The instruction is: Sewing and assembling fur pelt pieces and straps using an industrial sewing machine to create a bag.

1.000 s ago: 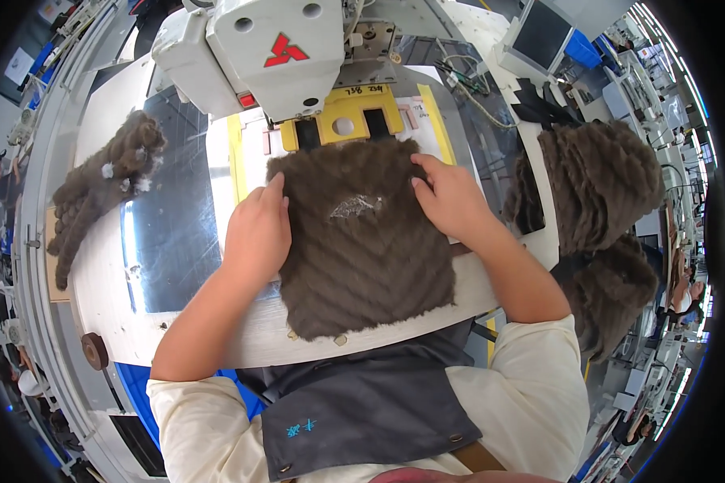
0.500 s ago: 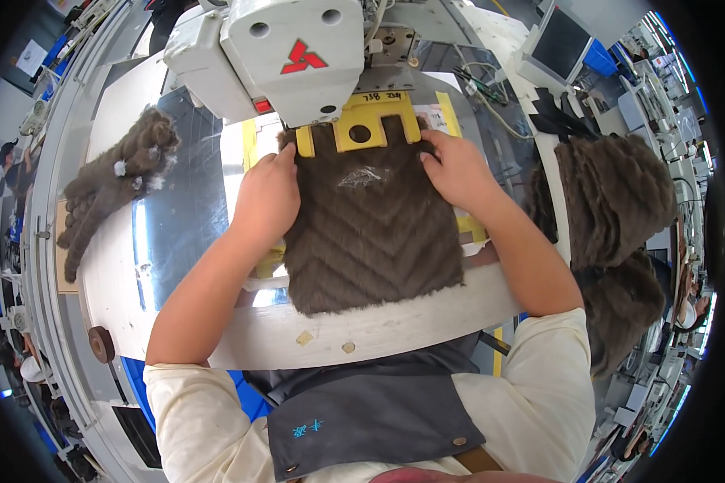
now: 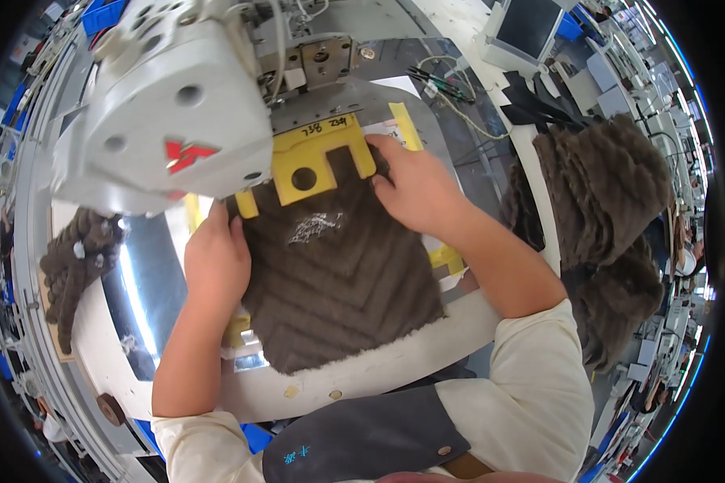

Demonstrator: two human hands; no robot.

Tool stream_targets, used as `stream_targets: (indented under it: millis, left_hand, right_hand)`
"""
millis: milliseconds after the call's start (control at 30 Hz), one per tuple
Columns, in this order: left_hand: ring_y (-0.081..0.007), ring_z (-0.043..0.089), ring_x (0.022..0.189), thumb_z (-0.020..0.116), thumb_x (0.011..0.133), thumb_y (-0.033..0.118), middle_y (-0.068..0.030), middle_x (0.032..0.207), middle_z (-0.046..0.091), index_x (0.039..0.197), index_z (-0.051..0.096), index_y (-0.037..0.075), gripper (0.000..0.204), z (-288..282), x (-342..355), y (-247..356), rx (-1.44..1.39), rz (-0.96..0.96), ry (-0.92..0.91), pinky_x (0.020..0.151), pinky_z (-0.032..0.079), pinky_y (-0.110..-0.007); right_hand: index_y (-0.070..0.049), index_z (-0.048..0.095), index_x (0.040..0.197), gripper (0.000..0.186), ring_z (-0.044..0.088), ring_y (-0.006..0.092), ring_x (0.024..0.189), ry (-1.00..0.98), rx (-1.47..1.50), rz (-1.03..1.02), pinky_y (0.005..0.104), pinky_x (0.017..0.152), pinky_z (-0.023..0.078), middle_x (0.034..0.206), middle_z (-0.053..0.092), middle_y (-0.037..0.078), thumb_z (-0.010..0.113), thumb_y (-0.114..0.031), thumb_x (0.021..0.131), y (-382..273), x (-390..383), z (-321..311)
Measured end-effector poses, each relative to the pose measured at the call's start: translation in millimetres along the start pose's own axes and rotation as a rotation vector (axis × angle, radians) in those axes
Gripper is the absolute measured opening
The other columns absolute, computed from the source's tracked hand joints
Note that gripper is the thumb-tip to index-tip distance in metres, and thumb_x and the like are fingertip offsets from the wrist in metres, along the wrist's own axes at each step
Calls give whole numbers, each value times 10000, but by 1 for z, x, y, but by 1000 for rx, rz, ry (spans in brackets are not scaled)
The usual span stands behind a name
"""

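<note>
A square brown chevron-patterned fur panel (image 3: pixel 338 282) lies under a yellow template (image 3: pixel 308 153) on the white sewing machine (image 3: pixel 185 113), its top edge beneath the template's prongs. A small shiny silvery patch (image 3: pixel 314 228) sits on the fur. My left hand (image 3: pixel 217 258) grips the panel's upper left edge beside the template, its fingertips close to the machine head. My right hand (image 3: pixel 419 189) grips the upper right edge, forefinger and thumb by the template's right prong.
A fur bundle (image 3: pixel 84 266) rests at the left. Stacked fur pieces (image 3: pixel 600 185) sit at the right, with black strips (image 3: pixel 540 97) and a screen (image 3: pixel 515 24) behind. Cables (image 3: pixel 447 84) cross the plate. A reel (image 3: pixel 111 406) is at lower left; other workstations line both sides.
The fur panel moved forward under the template with both my hands. The view has since shifted and tilted, so the machine head now appears lower and further left.
</note>
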State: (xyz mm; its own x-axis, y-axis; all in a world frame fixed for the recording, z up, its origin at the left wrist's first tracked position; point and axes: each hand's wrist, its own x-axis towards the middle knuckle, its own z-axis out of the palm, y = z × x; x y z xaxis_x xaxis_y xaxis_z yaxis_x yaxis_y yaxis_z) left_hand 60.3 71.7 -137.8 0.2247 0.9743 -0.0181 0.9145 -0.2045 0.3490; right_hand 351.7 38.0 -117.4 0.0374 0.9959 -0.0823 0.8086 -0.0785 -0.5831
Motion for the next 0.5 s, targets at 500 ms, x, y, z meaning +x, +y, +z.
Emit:
stream_targets:
  millis: [500]
  left_hand:
    - [-457, 648, 821, 575, 934, -22, -242, 904, 661, 1203, 610, -55, 273, 11, -1, -9, 44, 296, 148, 723, 517, -533]
  right_hand:
    - [36, 619, 1260, 358, 680, 467, 827, 42, -62, -125, 542, 765, 544, 865, 703, 255, 629, -64, 916, 12, -2, 1]
